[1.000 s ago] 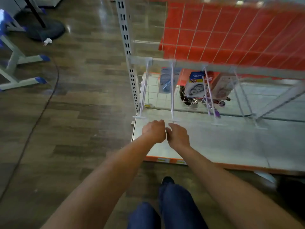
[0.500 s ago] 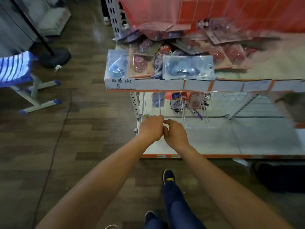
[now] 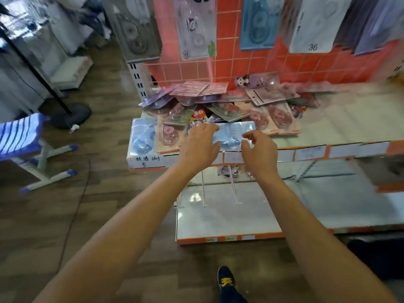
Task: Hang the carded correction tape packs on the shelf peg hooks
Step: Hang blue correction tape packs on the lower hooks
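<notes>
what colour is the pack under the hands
Light blue pack, clearest in the head view.
</notes>
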{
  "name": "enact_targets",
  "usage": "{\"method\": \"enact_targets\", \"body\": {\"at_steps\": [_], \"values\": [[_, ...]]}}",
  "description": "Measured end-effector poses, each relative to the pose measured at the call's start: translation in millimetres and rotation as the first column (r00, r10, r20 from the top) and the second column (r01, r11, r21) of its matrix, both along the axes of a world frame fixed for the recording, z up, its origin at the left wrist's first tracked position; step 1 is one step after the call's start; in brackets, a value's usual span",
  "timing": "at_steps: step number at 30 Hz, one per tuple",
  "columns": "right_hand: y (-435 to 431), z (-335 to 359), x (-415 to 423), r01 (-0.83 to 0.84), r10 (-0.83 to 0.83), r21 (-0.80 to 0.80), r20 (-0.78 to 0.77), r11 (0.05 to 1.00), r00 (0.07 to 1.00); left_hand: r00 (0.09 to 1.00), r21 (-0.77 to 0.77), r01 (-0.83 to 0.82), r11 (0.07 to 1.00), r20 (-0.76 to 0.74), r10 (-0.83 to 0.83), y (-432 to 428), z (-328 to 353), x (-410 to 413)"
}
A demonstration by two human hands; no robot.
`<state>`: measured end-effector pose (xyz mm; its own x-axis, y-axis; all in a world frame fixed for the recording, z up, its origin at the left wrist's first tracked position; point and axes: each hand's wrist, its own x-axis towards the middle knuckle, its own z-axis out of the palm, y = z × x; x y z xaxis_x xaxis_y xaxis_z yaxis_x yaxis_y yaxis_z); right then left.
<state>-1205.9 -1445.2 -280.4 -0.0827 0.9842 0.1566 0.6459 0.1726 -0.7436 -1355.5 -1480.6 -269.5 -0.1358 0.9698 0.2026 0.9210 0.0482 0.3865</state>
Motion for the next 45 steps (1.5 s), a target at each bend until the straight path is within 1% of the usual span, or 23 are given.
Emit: {"method": "enact_targets", "body": {"at_steps": [2, 4, 7, 11, 17, 19, 22, 27, 30, 32, 33, 35, 36, 37, 39, 42, 45], "values": [[14.1, 0.0, 1.3, 0.025, -0.025, -0.018, 0.035, 1.0, 0.999, 0.997, -0.026, 0.027, 0.999, -0.075, -0.029, 15.8, 0.8, -5.6], [25.2, -1.7, 3.0, 0.046, -0.043, -0.03, 0.08, 0.998, 0.996, 0.99, -0.091, 0.051, 0.995, -0.127, -0.063, 29.5, -0.6, -10.6], [35.9, -5.0, 4.4, 0.049, -0.038, -0.077, 0.144, 0.996, 0.989, 0.983, -0.191, 0.069, 0.979, -0.155, -0.1, 42.6, -3.0, -16.2], [42.4, -6.3, 4.0, 0.059, -0.032, -0.128, 0.2, 0.99, 0.979, 0.978, -0.287, 0.061, 0.956, -0.175, -0.115, 50.6, -5.8, -17.8], [46.4, -6.0, 3.3, 0.072, -0.047, -0.159, 0.157, 0.985, 0.986, 0.979, -0.269, 0.057, 0.961, -0.173, -0.107, 52.0, -9.8, -18.6], [47.6, -6.4, 5.2, 0.079, -0.063, -0.162, 0.098, 0.984, 0.993, 0.98, -0.238, 0.049, 0.97, -0.176, -0.093, 50.3, -9.4, -18.5], [48.1, -5.1, 7.7, 0.102, -0.109, -0.15, -0.041, 0.983, 0.993, 0.983, -0.176, 0.03, 0.984, -0.172, -0.061, 46.7, -4.2, -20.4], [46.0, 1.7, 6.7, 0.135, -0.154, -0.106, -0.208, 0.985, 0.966, 0.982, -0.082, 0.029, 0.996, -0.184, -0.044, 38.0, 8.9, -18.6], [44.1, 9.5, 7.8, 0.137, -0.154, -0.073, -0.317, 0.988, 0.936, 0.989, -0.022, 0.021, 1.0, -0.145, -0.024, 33.7, 13.2, -17.9], [41.5, 17.4, 8.4, 0.138, -0.153, -0.067, -0.443, 0.988, 0.883, 0.996, 0.036, 0.02, 0.999, -0.086, -0.017, 28.1, 15.2, -16.5], [40.3, 21.2, 8.3, 0.145, -0.172, -0.092, -0.526, 0.985, 0.833, 0.999, 0.066, 0.012, 0.998, -0.044, -0.009, 24.7, 16.0, -15.5], [39.8, 26.2, 7.0, 0.147, -0.246, -0.202, -0.667, 0.968, 0.703, 0.999, 0.099, -0.024, 0.995, 0.041, 0.02, 17.8, 17.4, -12.3], [39.7, 27.3, 5.5, 0.125, -0.276, -0.258, -0.708, 0.958, 0.65, 0.996, 0.097, -0.048, 0.994, 0.079, 0.04, 14.8, 17.7, -10.6], [38.2, 28.6, 3.2, 0.09, -0.288, -0.297, -0.734, 0.951, 0.616, 0.991, 0.088, -0.072, 0.994, 0.115, 0.062, 12.2, 18.3, -8.9], [34.3, 29.3, -2.6, 0.032, -0.279, -0.321, -0.765, 0.947, 0.581, 0.978, 0.027, -0.12, 0.992, 0.175, 0.113, 7.3, 19.8, -5.5], [29.0, 29.2, -9.5, 0.008, -0.261, -0.308, -0.793, 0.951, 0.551, 0.959, -0.09, -0.145, 0.985, 0.233, 0.162, -1.7, 19.4, -3.4], [24.8, 27.0, -13.6, 0.009, -0.245, -0.292, -0.783, 0.956, 0.572, 0.911, -0.144, -0.113, 0.983, 0.379, 0.16, -13.8, 13.4, -9.2]]}}
